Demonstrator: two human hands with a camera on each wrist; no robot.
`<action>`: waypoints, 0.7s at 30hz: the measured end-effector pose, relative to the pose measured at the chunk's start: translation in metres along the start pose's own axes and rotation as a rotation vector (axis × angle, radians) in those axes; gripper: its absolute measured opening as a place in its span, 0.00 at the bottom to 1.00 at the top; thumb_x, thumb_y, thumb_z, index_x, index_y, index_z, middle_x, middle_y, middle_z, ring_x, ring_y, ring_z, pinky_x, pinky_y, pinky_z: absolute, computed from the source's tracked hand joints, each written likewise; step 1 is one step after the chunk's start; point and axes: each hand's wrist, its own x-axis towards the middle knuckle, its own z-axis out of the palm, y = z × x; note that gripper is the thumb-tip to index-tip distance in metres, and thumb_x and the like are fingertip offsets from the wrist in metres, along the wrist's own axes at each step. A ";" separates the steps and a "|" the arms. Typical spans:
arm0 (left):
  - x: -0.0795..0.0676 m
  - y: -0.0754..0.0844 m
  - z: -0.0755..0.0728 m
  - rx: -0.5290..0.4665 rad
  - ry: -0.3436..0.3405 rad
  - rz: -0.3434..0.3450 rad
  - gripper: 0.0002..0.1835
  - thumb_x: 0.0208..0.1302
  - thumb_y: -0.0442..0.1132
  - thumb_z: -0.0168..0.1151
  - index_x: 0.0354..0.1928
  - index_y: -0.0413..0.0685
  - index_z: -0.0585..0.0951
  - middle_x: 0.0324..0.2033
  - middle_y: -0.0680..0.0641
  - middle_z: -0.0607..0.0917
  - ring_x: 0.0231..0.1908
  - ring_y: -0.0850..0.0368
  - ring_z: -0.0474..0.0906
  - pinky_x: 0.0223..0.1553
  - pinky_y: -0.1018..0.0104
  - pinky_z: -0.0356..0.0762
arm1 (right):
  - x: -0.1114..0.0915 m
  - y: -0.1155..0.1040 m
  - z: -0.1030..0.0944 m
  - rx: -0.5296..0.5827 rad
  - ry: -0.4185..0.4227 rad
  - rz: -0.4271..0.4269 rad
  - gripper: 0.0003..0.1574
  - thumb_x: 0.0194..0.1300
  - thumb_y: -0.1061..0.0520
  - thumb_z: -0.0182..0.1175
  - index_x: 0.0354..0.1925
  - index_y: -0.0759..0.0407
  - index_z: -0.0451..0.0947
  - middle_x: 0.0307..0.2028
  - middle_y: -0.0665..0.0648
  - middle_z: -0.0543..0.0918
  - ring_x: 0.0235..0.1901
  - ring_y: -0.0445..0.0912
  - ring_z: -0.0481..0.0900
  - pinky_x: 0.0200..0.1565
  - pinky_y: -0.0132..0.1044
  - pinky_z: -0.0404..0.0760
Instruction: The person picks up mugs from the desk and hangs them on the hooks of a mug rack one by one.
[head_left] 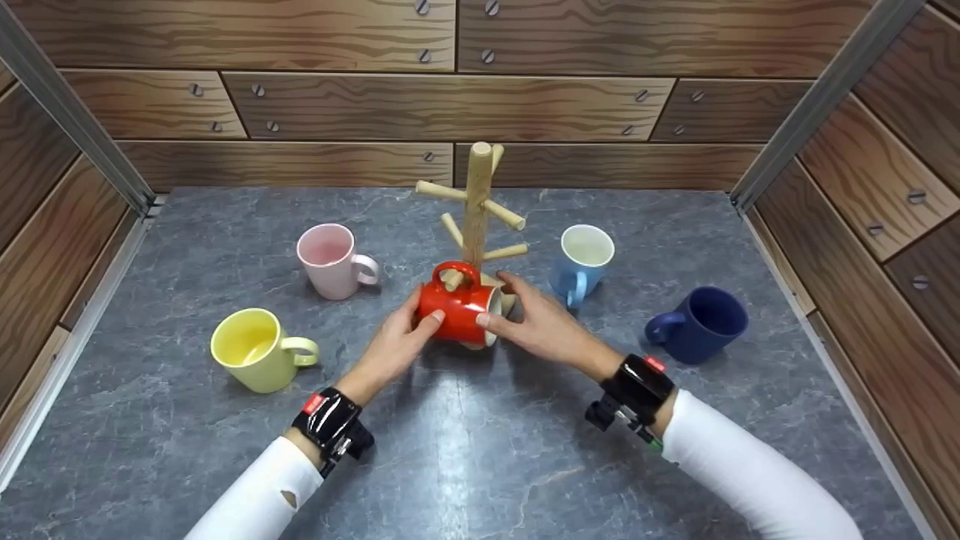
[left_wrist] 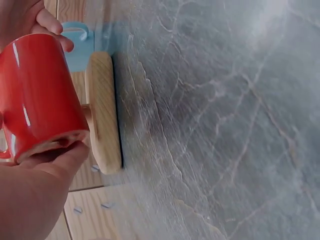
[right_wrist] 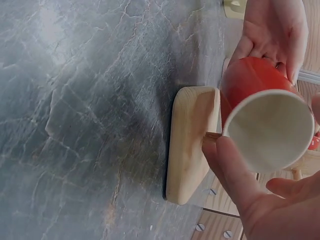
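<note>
A red mug (head_left: 456,313) lies sideways in front of a wooden mug tree (head_left: 475,217), clear of the table, its handle up. One peg's end (head_left: 454,280) shows inside the handle's loop. My left hand (head_left: 391,341) grips the mug's bottom end, thumb on the near side. At the pale open mouth, my right hand (head_left: 546,328) holds the rim with thumb and fingers. The right wrist view looks into the mug's cream inside (right_wrist: 270,130). Beside the mug stands the tree's rounded base (left_wrist: 104,115).
Left of the tree stand a pink mug (head_left: 334,270) and a yellow mug (head_left: 259,364). To its right are a light blue mug (head_left: 574,274) and a dark blue mug (head_left: 697,334). Wood-patterned walls (head_left: 450,105) enclose the grey marbled table (head_left: 450,465).
</note>
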 end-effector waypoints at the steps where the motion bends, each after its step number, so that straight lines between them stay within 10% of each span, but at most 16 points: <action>1: -0.001 0.000 0.000 0.005 0.006 -0.008 0.41 0.77 0.47 0.56 0.80 0.33 0.52 0.76 0.34 0.61 0.75 0.43 0.60 0.76 0.50 0.56 | -0.001 0.000 0.000 -0.002 -0.001 -0.001 0.60 0.68 0.28 0.63 0.80 0.60 0.54 0.72 0.66 0.70 0.61 0.59 0.79 0.64 0.58 0.76; 10: -0.005 -0.002 -0.005 -0.017 0.023 -0.011 0.46 0.73 0.48 0.60 0.82 0.41 0.49 0.78 0.35 0.60 0.73 0.41 0.64 0.75 0.50 0.59 | -0.009 -0.002 -0.006 0.087 -0.015 -0.048 0.60 0.69 0.36 0.67 0.81 0.63 0.50 0.78 0.66 0.59 0.66 0.62 0.75 0.63 0.56 0.78; 21: -0.019 -0.001 -0.023 0.390 -0.018 0.100 0.54 0.68 0.73 0.54 0.84 0.53 0.47 0.83 0.47 0.42 0.80 0.46 0.43 0.76 0.39 0.49 | -0.031 0.007 -0.025 -0.146 0.048 -0.050 0.58 0.68 0.30 0.63 0.81 0.56 0.54 0.76 0.65 0.63 0.70 0.61 0.69 0.68 0.61 0.70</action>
